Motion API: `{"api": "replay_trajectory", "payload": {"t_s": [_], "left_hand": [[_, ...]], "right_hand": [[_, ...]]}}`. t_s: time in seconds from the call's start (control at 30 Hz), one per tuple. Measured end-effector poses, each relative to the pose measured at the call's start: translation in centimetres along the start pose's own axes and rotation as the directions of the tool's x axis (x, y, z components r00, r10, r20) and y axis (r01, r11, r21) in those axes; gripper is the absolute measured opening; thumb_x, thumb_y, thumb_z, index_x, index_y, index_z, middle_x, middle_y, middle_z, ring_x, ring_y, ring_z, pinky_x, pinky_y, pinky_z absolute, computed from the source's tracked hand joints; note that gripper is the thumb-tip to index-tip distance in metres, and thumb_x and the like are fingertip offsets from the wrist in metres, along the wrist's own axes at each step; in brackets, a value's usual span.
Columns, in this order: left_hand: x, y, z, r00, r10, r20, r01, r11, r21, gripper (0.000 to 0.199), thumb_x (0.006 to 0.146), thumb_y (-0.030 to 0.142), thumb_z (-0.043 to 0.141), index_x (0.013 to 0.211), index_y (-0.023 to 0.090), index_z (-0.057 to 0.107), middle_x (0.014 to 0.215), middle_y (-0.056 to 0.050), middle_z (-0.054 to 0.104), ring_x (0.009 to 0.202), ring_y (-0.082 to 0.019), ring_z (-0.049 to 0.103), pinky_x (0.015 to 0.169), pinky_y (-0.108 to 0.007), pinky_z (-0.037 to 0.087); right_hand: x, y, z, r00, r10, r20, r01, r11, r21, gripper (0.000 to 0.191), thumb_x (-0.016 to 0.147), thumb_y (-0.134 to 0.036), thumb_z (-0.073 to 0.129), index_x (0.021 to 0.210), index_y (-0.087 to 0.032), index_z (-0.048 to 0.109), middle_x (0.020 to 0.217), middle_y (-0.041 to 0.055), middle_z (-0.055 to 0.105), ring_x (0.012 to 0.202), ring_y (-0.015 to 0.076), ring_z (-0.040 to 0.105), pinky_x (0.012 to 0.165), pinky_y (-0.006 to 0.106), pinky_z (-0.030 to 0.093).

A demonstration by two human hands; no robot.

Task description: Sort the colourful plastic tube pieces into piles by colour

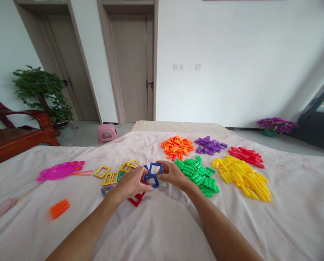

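While forearms angle inward, hands [151, 178] nearly meet, fingers curled, pinching blue square frames [155, 169]

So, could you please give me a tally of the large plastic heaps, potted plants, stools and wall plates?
Large heaps: 5 (orange heap, purple heap, red heap, green heap, yellow heap)
Potted plants: 2 (leafy plant, flowering plant)
Stool: 1
Wall plates: 3
Total: 11
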State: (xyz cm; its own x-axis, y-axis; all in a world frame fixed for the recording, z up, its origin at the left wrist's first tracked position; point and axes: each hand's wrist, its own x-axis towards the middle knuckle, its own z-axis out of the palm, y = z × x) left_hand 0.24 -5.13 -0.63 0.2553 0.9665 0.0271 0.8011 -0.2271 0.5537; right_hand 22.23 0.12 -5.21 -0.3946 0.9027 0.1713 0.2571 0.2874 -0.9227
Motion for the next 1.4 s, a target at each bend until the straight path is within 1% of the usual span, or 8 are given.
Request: {"api": "replay_trajectory", "payload": {"t_s": [0.1, 0.2, 0.4, 0.57, 0.7, 0.93, 1.2, 1.4], "left_hand": [[-1.7, -0.2, 0.6, 0.995, 0.079, 0.066, -0.094, 0.956, 0.277, 0.044, 0.070, 0.033, 0.072, 0.111, 0.020, 0.066, 0.117, -0.010, 0.067, 0.113, -0.030, 0.060, 0.095, -0.038, 0.045], [-2.1, -1.2, 0.6, 0.989, 0.098, 0.115, -0.135, 0.916, 0.379, 0.031, 0.079, 0.024, 0.060, 0.110, 0.022, 0.066, 0.116, -0.009, 0.066, 0.113, -0.027, 0.059, 0.094, -0.036, 0.045], [-1.7, -2.7, -2.0, 0.995, -0.042, 0.086, -0.018, 0.799, 0.602, 0.031, 0.082, 0.020, 0.058, 0.111, 0.024, 0.070, 0.141, -0.015, 0.057, 0.128, -0.036, 0.050, 0.101, -0.052, 0.038], [-1.6, -0.6, -1.6, 0.994, -0.064, 0.085, 0.007, 0.840, 0.542, 0.048, 0.062, 0.032, 0.079, 0.109, 0.028, 0.070, 0.132, -0.015, 0.061, 0.126, -0.039, 0.048, 0.100, -0.052, 0.038], [-0.5, -0.3, -0.5, 0.997, -0.060, 0.041, 0.032, 0.867, 0.497, 0.045, 0.064, 0.024, 0.075, 0.109, 0.028, 0.070, 0.130, -0.014, 0.061, 0.128, -0.038, 0.047, 0.100, -0.053, 0.037], [1.6, -1.7, -1.0, 0.989, -0.110, 0.103, 0.053, 0.893, 0.447, 0.036, 0.073, 0.017, 0.063, 0.106, 0.030, 0.071, 0.127, -0.011, 0.062, 0.128, -0.038, 0.047, 0.098, -0.055, 0.038], [1.8, -4.1, -0.8, 0.987, -0.141, -0.082, 0.163, 0.868, 0.470, 0.045, 0.084, 0.002, 0.037, 0.099, 0.026, 0.072, 0.123, -0.011, 0.066, 0.124, -0.035, 0.047, 0.099, -0.060, 0.028], [3.0, -5.1, -0.7, 0.965, -0.092, -0.245, 0.189, 0.892, 0.410, 0.022, 0.083, 0.017, 0.056, 0.095, 0.025, 0.073, 0.116, -0.010, 0.068, 0.115, -0.032, 0.052, 0.097, -0.050, 0.033]], "right_hand": [[-0.3, 0.1, -0.2, 0.995, 0.027, 0.099, -0.024, 0.999, -0.027, 0.069, 0.071, -0.019, 0.075, 0.138, -0.013, 0.057, 0.090, 0.0025, 0.072, 0.074, 0.0142, 0.061, 0.065, 0.025, 0.047], [-0.5, 0.2, 0.3, 0.993, 0.035, 0.117, -0.001, 0.960, -0.280, 0.069, 0.071, -0.020, 0.075, 0.138, -0.016, 0.059, 0.102, 0.0052, 0.072, 0.078, 0.0150, 0.061, 0.070, 0.026, 0.048], [-0.9, -0.3, 1.2, 0.986, -0.011, 0.165, 0.098, 0.840, -0.533, 0.070, 0.075, -0.027, 0.072, 0.144, -0.020, 0.056, 0.129, 0.0106, 0.065, 0.096, 0.0202, 0.064, 0.086, 0.030, 0.050], [-1.7, -1.4, 1.7, 0.978, -0.095, 0.185, 0.195, 0.730, -0.655, 0.069, 0.074, -0.042, 0.079, 0.138, -0.025, 0.060, 0.126, 0.0083, 0.068, 0.113, 0.0280, 0.061, 0.095, 0.038, 0.047], [-2.2, -2.3, 2.6, 0.967, -0.135, 0.215, 0.249, 0.665, -0.704, 0.061, 0.073, -0.046, 0.082, 0.128, -0.026, 0.066, 0.117, 0.0069, 0.072, 0.106, 0.0272, 0.062, 0.094, 0.038, 0.045], [-2.0, -2.0, 4.1, 0.970, -0.177, 0.170, 0.244, 0.655, -0.715, 0.051, 0.078, -0.036, 0.074, 0.127, -0.023, 0.065, 0.113, 0.0069, 0.072, 0.102, 0.0246, 0.062, 0.092, 0.034, 0.044], [-0.1, 0.2, 0.7, 0.994, -0.073, -0.082, -0.023, 0.587, -0.809, 0.055, 0.083, -0.038, 0.068, 0.134, -0.018, 0.062, 0.115, 0.0116, 0.070, 0.109, 0.0282, 0.061, 0.097, 0.035, 0.041], [1.4, 0.1, 0.3, 1.000, -0.019, 0.017, 0.025, 0.591, -0.807, 0.061, 0.080, -0.045, 0.073, 0.136, -0.024, 0.061, 0.126, 0.0100, 0.068, 0.117, 0.0293, 0.059, 0.098, 0.037, 0.040]]}}
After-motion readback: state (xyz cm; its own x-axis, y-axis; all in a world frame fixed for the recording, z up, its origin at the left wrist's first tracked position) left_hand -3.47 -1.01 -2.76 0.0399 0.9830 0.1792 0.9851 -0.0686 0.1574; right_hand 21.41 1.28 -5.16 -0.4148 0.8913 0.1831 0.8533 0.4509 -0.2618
